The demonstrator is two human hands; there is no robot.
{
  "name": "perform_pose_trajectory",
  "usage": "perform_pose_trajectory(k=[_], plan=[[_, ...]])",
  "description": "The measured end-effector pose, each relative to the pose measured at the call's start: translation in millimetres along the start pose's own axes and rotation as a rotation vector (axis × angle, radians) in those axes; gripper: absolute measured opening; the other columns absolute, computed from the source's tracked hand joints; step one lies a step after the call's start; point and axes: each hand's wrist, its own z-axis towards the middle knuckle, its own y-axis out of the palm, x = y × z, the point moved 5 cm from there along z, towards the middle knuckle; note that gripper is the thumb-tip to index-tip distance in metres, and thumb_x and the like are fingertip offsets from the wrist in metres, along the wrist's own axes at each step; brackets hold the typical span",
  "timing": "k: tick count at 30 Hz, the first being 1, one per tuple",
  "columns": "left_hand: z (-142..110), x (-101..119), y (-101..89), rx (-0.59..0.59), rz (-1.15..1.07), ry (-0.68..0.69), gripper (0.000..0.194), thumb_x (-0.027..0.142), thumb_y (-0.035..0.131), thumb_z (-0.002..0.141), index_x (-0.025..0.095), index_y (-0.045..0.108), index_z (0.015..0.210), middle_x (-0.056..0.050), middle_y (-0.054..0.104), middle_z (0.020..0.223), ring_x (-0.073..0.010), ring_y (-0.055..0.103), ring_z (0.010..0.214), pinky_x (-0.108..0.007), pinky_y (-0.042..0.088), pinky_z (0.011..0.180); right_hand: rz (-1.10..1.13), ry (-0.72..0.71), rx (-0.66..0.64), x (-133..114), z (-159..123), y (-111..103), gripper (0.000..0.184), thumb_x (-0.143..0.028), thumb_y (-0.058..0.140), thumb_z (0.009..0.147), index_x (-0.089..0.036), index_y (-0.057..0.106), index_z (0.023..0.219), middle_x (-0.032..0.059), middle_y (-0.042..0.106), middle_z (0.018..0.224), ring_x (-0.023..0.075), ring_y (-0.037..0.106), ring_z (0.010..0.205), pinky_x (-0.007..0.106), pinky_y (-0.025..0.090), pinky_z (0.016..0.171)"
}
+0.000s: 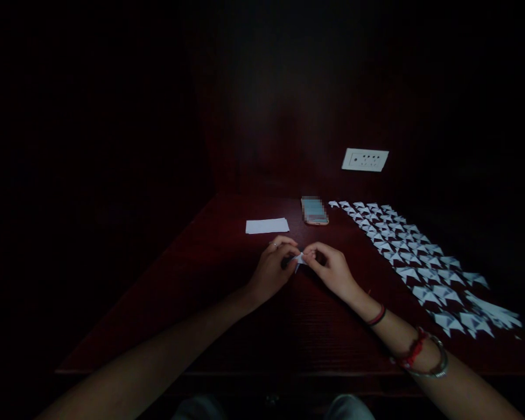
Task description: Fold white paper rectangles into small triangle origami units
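Note:
Between my two hands, just above the dark red table, is a small folded white paper piece (301,259) with pointed corners. My left hand (275,267) pinches its left side between thumb and fingers; a ring shows on one finger. On the other side, my right hand (330,267) has thumb and fingertips closed on the paper's upper right edge. The fingers cover part of the piece, so its full shape is hidden. Beyond my left hand lies a stack of white paper slips (267,226).
Rows of similar folded white paper pieces (405,242) cover the table's right side. Near them lies a bundle of white paper strips (494,310). A phone (315,210) rests at the back, its screen pixelated. A socket plate (365,160) is on the wall behind the table (192,274).

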Motion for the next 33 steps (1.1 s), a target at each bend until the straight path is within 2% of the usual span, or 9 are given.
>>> perform_pose_trajectory(k=[3, 9, 14, 18, 27, 33], plan=[[0.4, -1.4, 0.7, 0.002, -0.043, -0.008, 0.018, 0.006, 0.046, 0.071, 0.02, 0.052, 0.081, -0.001, 0.045, 0.096, -0.0107, 0.049, 0.078, -0.028, 0.044, 0.071, -0.014, -0.005, 0.001, 0.7, 0.2, -1.5, 0.019, -0.024, 0.048, 0.074, -0.019, 0.054, 0.091, 0.0019, 0.057, 0.073, 0.0126, 0.051, 0.066, 0.024, 0.04, 0.063], [1.8, -5.8, 2.2, -0.004, -0.112, -0.015, 0.017, 0.008, 0.046, 0.073, 0.019, 0.049, 0.085, 0.0, 0.046, 0.091, -0.0084, 0.049, 0.075, -0.024, 0.044, 0.07, -0.11, -0.071, -0.044, -4.7, 0.9, -2.5, 0.016, -0.023, 0.042, 0.078, -0.019, 0.058, 0.077, 0.0028, 0.057, 0.075, 0.0144, 0.051, 0.072, 0.026, 0.038, 0.068], [2.4, -9.9, 4.9, -0.09, -0.02, -0.019, 0.006, 0.018, 0.045, 0.077, 0.019, 0.05, 0.081, 0.0, 0.05, 0.079, -0.0104, 0.049, 0.073, -0.025, 0.042, 0.069, -0.144, -0.057, -0.037, -3.6, 1.5, -1.6, 0.014, -0.022, 0.042, 0.078, -0.018, 0.055, 0.074, 0.0025, 0.054, 0.071, 0.0136, 0.048, 0.069, 0.025, 0.037, 0.065], [1.9, -10.0, 6.0, -0.131, 0.009, -0.019, 0.007, 0.019, 0.043, 0.078, 0.019, 0.05, 0.078, 0.001, 0.053, 0.076, -0.0109, 0.05, 0.072, -0.026, 0.04, 0.068, -0.135, -0.07, -0.056, -4.7, 1.3, -1.1, 0.012, -0.023, 0.044, 0.077, -0.018, 0.054, 0.072, 0.0018, 0.052, 0.07, 0.0129, 0.047, 0.068, 0.024, 0.036, 0.063], [2.2, -11.6, 8.4, -0.189, -0.194, -0.097, 0.008, 0.02, 0.044, 0.078, 0.018, 0.05, 0.083, 0.001, 0.055, 0.077, -0.0097, 0.053, 0.073, -0.022, 0.042, 0.067, -0.137, -0.077, -0.086, -1.4, 2.2, 1.9, 0.018, -0.023, 0.037, 0.081, -0.016, 0.05, 0.07, 0.0018, 0.05, 0.07, 0.0121, 0.045, 0.068, 0.024, 0.035, 0.063], [3.5, -17.9, 5.3, -0.163, -0.213, -0.129, 0.008, 0.02, 0.042, 0.078, 0.017, 0.05, 0.079, 0.001, 0.054, 0.075, -0.0096, 0.052, 0.071, -0.022, 0.042, 0.065, -0.161, -0.101, -0.138, 0.5, 3.1, 1.4, 0.01, -0.026, 0.047, 0.076, -0.017, 0.052, 0.075, 0.002, 0.049, 0.075, 0.0129, 0.045, 0.074, 0.025, 0.035, 0.068]])
